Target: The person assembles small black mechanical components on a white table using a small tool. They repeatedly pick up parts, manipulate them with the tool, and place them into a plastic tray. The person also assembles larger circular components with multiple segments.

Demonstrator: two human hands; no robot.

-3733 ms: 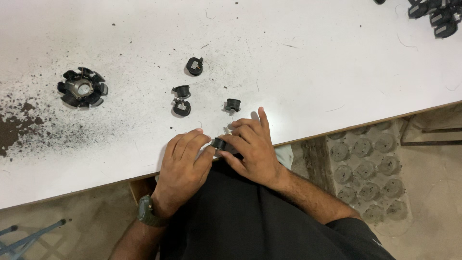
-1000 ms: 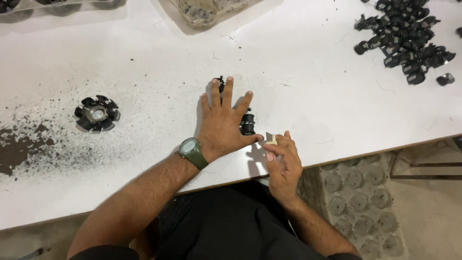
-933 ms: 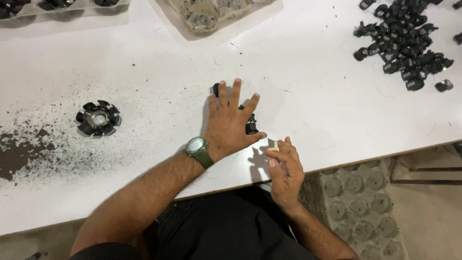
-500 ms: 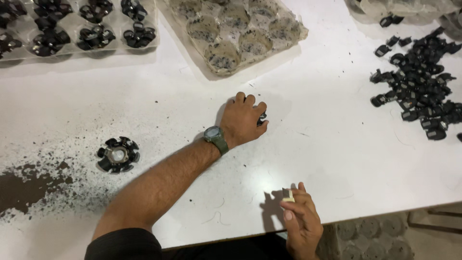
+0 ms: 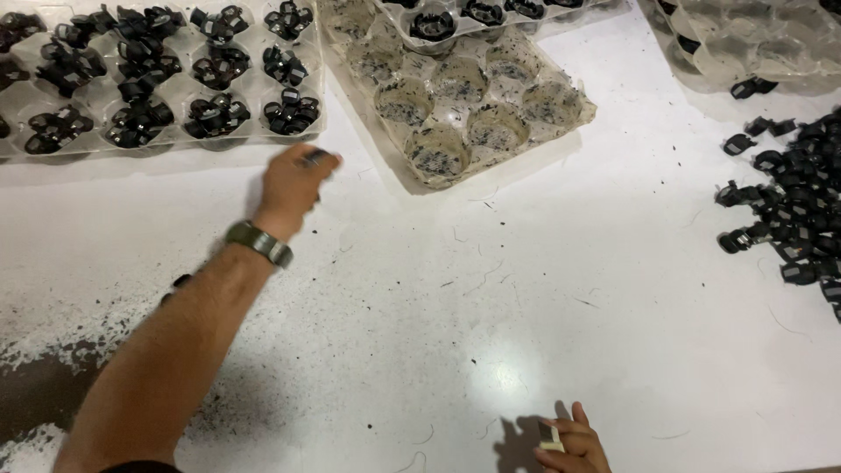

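The small black moulded part [image 5: 317, 158] sits pinched in the curled fingers of my left hand [image 5: 293, 184], which hangs over the bare white table [image 5: 543, 289] just below the clear plastic blister tray filled with black ring-shaped assemblies [image 5: 158, 79]. The hand is motion-blurred, so I see only a dark tip of the part past the fingertips. Half a second ago this hand was closed over parts near the middle of the table; it has since travelled up and left to the tray's near edge. The metal-banded wristwatch [image 5: 258, 243] shows at the wrist.

My right hand [image 5: 571, 442] rests low at the near table edge, fingers pressed together around a small pale flat piece [image 5: 550, 435], much as it did before.

To the right of the filled tray lies an empty clear tray dusted with black grit [image 5: 473, 96]. A heap of loose black parts [image 5: 797, 219] spreads at the far right. Dark powder [image 5: 35, 403] stains the table at lower left.
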